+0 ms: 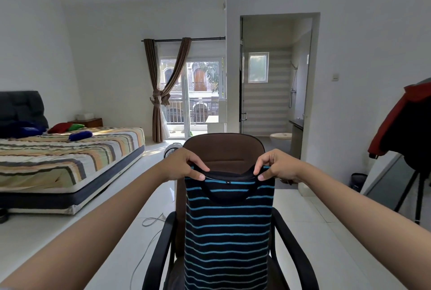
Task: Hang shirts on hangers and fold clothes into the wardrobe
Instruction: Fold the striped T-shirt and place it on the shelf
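A dark shirt with thin blue stripes (229,231) hangs straight down in front of me, folded narrow, its collar facing me. My left hand (184,165) pinches the left side of the collar. My right hand (277,165) pinches the right side. Both arms are stretched forward. The shirt hangs over a brown office chair (224,149) with black armrests. No hanger or wardrobe is in view.
A bed (70,156) with a striped cover and a few folded clothes stands at the left. A fan and a loose cable lie on the white floor behind the chair. A red and black jacket (405,126) hangs on a stand at the right. A bathroom doorway opens ahead.
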`<action>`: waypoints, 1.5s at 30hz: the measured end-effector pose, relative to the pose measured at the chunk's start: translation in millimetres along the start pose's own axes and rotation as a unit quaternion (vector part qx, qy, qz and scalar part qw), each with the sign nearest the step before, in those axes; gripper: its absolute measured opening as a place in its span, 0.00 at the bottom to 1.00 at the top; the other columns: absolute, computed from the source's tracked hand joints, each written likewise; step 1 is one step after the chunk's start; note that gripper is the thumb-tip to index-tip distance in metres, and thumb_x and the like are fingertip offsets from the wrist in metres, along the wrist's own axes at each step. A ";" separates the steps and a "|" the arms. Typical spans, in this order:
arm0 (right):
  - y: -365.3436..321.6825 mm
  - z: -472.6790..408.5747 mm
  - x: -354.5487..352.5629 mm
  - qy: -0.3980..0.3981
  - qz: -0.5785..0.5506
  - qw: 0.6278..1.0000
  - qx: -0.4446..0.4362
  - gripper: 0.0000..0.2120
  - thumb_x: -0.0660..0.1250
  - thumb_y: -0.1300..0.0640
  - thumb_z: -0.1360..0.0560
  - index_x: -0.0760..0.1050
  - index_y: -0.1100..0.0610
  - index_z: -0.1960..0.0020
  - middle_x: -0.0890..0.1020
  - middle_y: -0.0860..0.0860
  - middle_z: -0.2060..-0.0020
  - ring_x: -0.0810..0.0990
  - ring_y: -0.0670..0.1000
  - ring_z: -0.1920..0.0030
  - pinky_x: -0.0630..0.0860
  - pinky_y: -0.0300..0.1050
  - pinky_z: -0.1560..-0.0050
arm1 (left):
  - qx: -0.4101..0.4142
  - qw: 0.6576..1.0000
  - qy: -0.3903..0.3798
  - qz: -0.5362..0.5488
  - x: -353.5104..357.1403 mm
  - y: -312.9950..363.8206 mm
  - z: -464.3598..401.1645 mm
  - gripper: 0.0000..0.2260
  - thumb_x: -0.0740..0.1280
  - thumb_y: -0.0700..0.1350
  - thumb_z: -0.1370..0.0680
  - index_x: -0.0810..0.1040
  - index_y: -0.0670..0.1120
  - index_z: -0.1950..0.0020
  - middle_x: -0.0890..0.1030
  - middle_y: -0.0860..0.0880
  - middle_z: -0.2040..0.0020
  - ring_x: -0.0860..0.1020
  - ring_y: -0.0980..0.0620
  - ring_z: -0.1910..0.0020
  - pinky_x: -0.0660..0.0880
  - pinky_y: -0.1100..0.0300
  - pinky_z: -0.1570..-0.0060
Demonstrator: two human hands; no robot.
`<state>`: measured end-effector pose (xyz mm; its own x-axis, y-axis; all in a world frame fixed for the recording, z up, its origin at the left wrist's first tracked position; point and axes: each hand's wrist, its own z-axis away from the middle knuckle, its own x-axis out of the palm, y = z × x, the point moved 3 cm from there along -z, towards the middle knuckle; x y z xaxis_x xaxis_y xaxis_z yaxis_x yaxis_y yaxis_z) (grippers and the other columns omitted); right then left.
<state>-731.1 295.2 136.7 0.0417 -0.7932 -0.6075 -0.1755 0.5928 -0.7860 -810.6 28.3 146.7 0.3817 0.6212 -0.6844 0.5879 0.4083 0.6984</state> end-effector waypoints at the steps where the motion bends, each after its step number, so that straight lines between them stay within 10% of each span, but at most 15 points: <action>1: -1.4 -0.9 -0.3 0.004 0.000 1.000 -0.001 0.12 0.71 0.73 0.32 0.82 0.57 0.61 0.83 0.54 0.61 0.82 0.51 0.56 0.79 0.42 0.53 | 0.001 1.000 0.003 -0.005 -1.3 0.7 0.1 0.10 0.76 0.39 0.32 0.84 0.53 0.58 0.84 0.52 0.56 0.81 0.53 0.53 0.77 0.61 0.50; 18: -13.5 -1.6 1.2 0.026 0.018 0.999 -0.005 0.11 0.71 0.72 0.31 0.82 0.57 0.61 0.84 0.54 0.60 0.82 0.51 0.56 0.77 0.39 0.55 | 0.011 0.997 0.014 -0.072 -12.7 1.2 6.8 0.06 0.77 0.50 0.35 0.85 0.51 0.61 0.84 0.54 0.63 0.81 0.54 0.57 0.79 0.54 0.50; 45: -22.4 -1.6 5.4 0.024 -0.064 0.998 0.000 0.09 0.71 0.72 0.31 0.81 0.61 0.56 0.83 0.64 0.52 0.83 0.60 0.50 0.79 0.53 0.46 | -0.066 0.995 -0.060 0.052 -27.0 8.7 14.1 0.10 0.72 0.30 0.32 0.83 0.43 0.56 0.83 0.43 0.53 0.81 0.48 0.54 0.80 0.61 0.55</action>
<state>-728.6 277.4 151.3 0.0163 -0.8679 -0.4965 -0.1718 0.4867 -0.8565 -805.8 5.7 168.4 0.5224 0.5836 -0.6217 0.4451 0.4352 0.7826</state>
